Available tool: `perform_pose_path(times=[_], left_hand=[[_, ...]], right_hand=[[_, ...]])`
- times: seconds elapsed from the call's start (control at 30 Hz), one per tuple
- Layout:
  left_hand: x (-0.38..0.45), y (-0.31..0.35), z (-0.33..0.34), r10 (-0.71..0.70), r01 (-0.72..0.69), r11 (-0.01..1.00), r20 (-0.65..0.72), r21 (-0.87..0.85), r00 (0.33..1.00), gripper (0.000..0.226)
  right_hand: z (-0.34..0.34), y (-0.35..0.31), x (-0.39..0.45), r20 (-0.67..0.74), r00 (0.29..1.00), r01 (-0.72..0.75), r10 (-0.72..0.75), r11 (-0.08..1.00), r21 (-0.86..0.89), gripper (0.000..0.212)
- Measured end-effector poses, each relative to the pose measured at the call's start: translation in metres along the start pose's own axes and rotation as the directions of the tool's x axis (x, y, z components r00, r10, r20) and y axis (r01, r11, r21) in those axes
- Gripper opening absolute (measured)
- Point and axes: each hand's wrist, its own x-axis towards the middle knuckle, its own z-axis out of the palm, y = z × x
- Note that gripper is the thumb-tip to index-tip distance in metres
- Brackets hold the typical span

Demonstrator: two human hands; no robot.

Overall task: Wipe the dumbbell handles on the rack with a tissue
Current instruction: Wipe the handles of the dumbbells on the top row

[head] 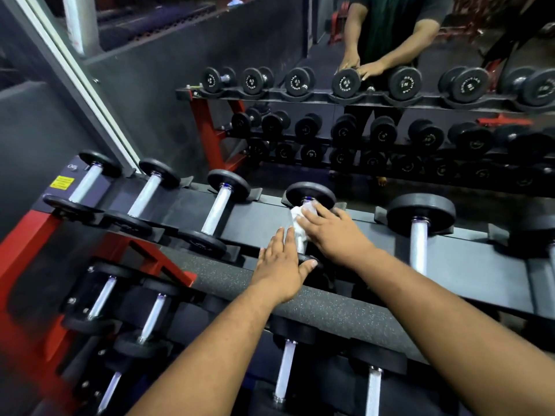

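A white tissue (298, 221) is wrapped round the silver handle of the fourth dumbbell (310, 194) on the rack's top shelf (261, 216). My right hand (333, 232) grips the tissue and the handle under it. My left hand (282, 264) rests flat on the near black head of the same dumbbell, fingers straight and thumb along its edge. Most of that handle is hidden by the tissue and my hands.
More dumbbells lie on the top shelf to the left (220, 211) and right (419, 235), and on lower shelves (285, 369). The rack has a red frame (27, 244). A mirror (375, 100) behind shows the rack and a person.
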Motion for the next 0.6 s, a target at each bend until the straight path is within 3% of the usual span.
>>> perform_pose_path(times=[0.07,0.13,0.2,0.27,0.33,0.43,0.6], left_hand=[[-0.001,0.000,0.001,0.000,0.000,1.000,0.003,-0.006,1.000,0.086],[-0.001,0.001,0.002,0.003,-0.003,1.000,-0.001,-0.008,1.000,0.086],[-0.002,0.003,0.001,0.002,-0.002,1.000,0.014,-0.009,1.000,0.085],[-0.002,0.002,-0.001,-0.009,0.009,1.000,0.023,-0.012,1.000,0.085],[-0.001,0.002,-0.002,-0.010,0.010,1.000,0.027,-0.019,1.000,0.085],[0.000,0.000,0.001,-0.003,0.003,1.000,0.010,-0.010,1.000,0.086],[0.000,0.000,0.000,-0.011,0.011,1.000,0.021,-0.029,1.000,0.086]], right_hand=[[0.006,-0.005,-0.013,0.013,0.993,0.114,-0.115,0.993,0.017,0.058],[0.009,-0.002,-0.022,-0.006,0.991,0.134,-0.134,0.991,0.016,0.056],[0.012,0.000,-0.017,-0.026,1.000,-0.004,0.005,0.999,0.046,0.055],[0.013,-0.009,-0.003,-0.014,0.985,-0.162,0.170,0.957,0.240,0.056],[0.014,-0.019,0.001,0.004,0.962,-0.241,0.273,0.841,0.484,0.051],[0.024,-0.031,-0.011,0.022,0.931,-0.292,0.365,0.707,0.644,0.035],[0.018,-0.035,0.006,0.163,0.844,-0.327,0.511,0.248,0.912,0.045]])
